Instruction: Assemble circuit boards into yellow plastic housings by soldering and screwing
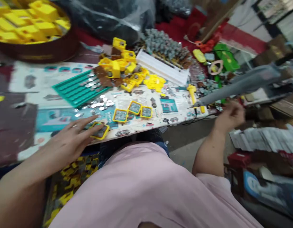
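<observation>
My left hand (73,136) lies at the table's front edge, fingers stretched out over a square yellow-rimmed case (104,133) and touching it. Right of it lie three similar yellow-rimmed cases with grey insides, one of them a square case (120,116). Loose silver discs (102,103) are scattered beyond my left fingers, beside a teal ridged tray (73,88). My right hand (232,114) is off the table's right end, blurred, with its fingers curled in; whatever they hold is hidden. A grey tapered tube (238,84) slants just above it.
A brown round tub (37,52) of yellow housings stands back left. Behind the cases are a heap of yellow housings (115,68), yellow flat pieces (154,83), a white tray (162,68) and grey parts (165,44). A yellow-handled tool (192,93) lies near the right.
</observation>
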### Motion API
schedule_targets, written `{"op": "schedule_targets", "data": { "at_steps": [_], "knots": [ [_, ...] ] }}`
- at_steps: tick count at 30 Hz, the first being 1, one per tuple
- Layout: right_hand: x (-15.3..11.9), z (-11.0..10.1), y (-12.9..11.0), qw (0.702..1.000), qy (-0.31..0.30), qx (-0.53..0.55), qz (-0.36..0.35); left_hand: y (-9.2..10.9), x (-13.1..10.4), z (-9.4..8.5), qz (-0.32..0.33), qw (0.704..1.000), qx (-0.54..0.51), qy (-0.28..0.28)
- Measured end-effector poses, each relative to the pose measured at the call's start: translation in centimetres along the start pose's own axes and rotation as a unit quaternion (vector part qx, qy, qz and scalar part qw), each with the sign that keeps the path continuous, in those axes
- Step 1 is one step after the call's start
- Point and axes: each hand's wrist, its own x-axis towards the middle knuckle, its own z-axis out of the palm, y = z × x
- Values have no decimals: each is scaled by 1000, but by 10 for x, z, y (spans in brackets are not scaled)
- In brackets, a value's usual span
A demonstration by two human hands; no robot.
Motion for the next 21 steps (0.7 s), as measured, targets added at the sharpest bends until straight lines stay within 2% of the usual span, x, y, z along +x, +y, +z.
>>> {"op": "schedule_targets", "data": {
  "at_steps": [2,4,7,10,12,16,18,21],
  "knots": [
    [-8,5,25,994,17,-90,53,2,-1,3,-8,999,-21,26],
    [-17,18,36,985,-9,-151,86,17,-1,4,-54,997,-29,50],
    [-21,43,38,968,-74,-211,111,49,5,8,-164,981,42,98],
    [-15,63,32,950,-127,-252,133,65,14,16,-221,958,158,94],
    [-11,72,29,939,-141,-274,150,60,17,20,-226,951,189,91],
    [-17,75,22,935,-130,-293,151,38,15,16,-159,978,111,80],
    [-25,70,16,941,-123,-284,141,33,13,10,-144,984,79,71],
    [-38,52,-1,958,-101,-238,124,41,14,0,-146,984,66,79]
  ]
}}
